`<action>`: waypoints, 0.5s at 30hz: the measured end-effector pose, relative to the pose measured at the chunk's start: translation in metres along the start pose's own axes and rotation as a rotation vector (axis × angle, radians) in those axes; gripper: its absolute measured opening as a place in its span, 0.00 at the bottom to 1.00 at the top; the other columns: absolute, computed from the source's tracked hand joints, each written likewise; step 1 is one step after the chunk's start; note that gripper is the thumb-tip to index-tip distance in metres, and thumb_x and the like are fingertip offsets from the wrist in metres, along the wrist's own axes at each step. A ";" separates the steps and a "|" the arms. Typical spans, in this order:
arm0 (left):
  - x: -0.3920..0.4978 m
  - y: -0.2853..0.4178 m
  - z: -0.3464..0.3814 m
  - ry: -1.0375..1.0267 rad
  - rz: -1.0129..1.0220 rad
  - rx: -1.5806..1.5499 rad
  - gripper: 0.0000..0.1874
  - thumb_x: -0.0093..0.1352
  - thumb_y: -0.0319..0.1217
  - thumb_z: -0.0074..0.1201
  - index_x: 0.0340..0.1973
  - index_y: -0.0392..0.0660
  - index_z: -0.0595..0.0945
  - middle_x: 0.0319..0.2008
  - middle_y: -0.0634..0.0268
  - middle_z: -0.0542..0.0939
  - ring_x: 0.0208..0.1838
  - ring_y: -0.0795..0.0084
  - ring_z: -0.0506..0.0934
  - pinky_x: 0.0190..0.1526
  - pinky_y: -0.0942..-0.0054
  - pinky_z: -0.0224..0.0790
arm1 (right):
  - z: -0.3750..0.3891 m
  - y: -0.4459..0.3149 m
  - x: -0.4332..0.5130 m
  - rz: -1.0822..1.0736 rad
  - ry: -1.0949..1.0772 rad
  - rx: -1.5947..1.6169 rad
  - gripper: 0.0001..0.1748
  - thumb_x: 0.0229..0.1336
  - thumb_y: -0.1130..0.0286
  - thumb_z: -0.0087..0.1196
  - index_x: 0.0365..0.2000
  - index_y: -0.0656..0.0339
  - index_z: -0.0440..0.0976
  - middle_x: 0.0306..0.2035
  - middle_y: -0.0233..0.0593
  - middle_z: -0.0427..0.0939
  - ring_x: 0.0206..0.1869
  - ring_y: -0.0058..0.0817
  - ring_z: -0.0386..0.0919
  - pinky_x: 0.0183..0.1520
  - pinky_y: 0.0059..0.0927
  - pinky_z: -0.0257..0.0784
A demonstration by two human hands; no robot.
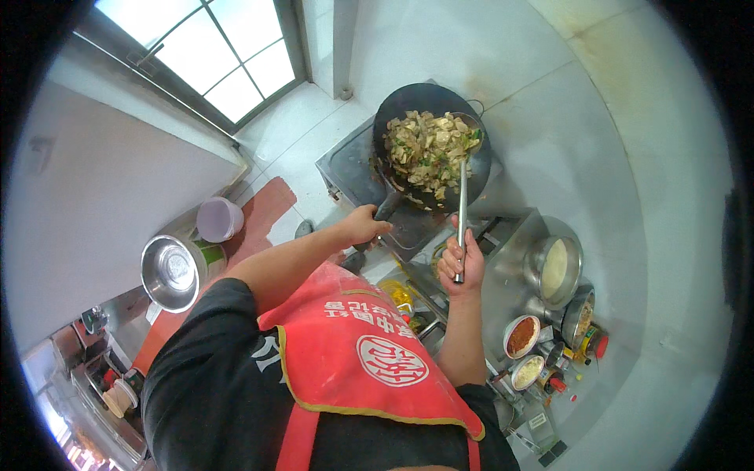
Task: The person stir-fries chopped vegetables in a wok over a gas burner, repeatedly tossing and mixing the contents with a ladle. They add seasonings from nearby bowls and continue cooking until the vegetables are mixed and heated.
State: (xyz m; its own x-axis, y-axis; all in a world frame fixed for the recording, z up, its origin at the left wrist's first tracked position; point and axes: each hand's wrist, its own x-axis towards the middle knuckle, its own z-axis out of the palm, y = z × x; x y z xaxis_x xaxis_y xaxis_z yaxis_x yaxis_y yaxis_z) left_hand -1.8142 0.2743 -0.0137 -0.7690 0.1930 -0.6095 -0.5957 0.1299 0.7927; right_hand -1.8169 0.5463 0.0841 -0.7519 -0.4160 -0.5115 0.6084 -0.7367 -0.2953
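A dark wok (389,141) sits on the stove at the upper middle, tilted, with chopped food (430,147) in pale slices and green bits filling it. My left hand (362,226) is closed around the wok's handle (389,203). In my right hand (461,259) I grip the metal handle of a ladle (463,200); the ladle's round head lies in the wok at its right side, against the food. Some slices cling low on the wok's near wall. The flame and the wok's underside are hidden.
Right of me, a steel counter (512,247) holds a metal bowl of pale liquid (554,268), a bowl of red seasoning (522,337), a bowl of yellowish seasoning (527,372) and several jars. On the left are a steel basin (171,274) and a lilac bucket (220,219). A wall rises behind the stove.
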 end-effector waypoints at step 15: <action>0.065 0.170 -0.050 0.635 0.877 0.862 0.11 0.68 0.38 0.62 0.37 0.45 0.88 0.39 0.54 0.81 0.48 0.50 0.81 0.50 0.52 0.75 | 0.000 0.014 -0.039 0.053 -0.172 0.170 0.28 0.83 0.55 0.35 0.74 0.56 0.58 0.22 0.30 0.63 0.12 0.19 0.63 0.14 0.24 0.63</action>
State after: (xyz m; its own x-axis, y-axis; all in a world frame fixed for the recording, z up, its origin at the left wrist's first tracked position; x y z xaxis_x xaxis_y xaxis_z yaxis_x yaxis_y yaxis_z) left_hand -1.9776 0.2606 0.0807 -0.9252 0.0823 0.3705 0.2846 0.7962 0.5339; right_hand -1.7791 0.5525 0.0996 -0.7613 -0.5303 -0.3731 0.6074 -0.7847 -0.1241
